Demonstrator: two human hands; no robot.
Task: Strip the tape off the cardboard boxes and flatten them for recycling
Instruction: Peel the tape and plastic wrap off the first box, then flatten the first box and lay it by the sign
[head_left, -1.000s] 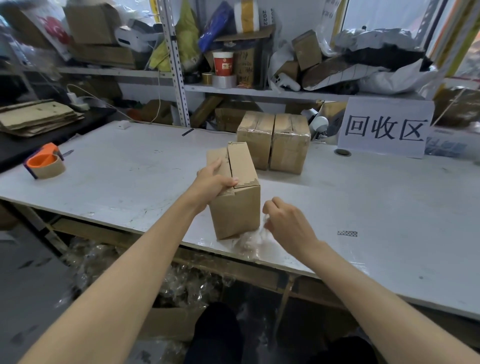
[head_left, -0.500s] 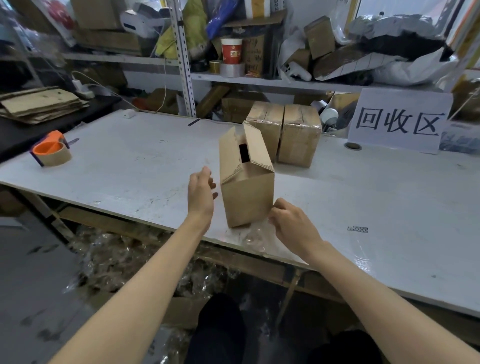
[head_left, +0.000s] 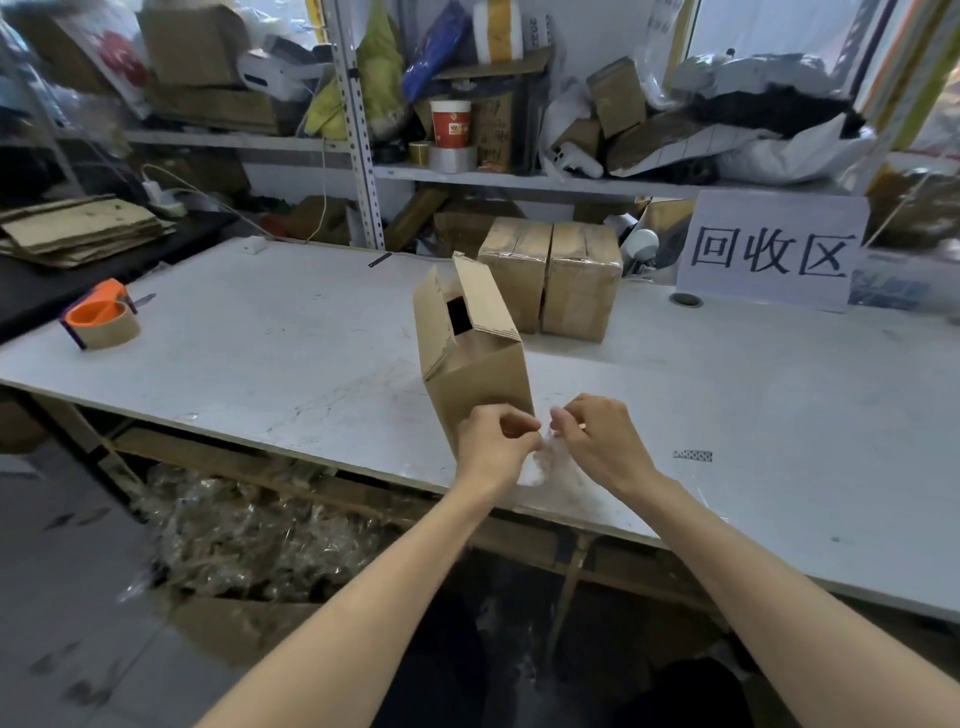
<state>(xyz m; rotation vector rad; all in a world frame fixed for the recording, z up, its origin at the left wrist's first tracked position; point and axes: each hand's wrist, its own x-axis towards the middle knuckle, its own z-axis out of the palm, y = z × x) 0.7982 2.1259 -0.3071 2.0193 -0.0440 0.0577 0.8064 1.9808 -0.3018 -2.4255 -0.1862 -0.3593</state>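
Together, left hand and right hand pinch crumpled tape before the box.

left hand, right hand pinching tape, box

**A recycling and packing storeroom**

A white paper sign with three black Chinese characters (they read "recycling area") stands on the scuffed white worktable. Grey perforated metal shelving is crammed with brown cartons, tape rolls and bags. A stack of flattened brown cardboard sheets lies at the left, and an orange tape dispenser sits nearby.
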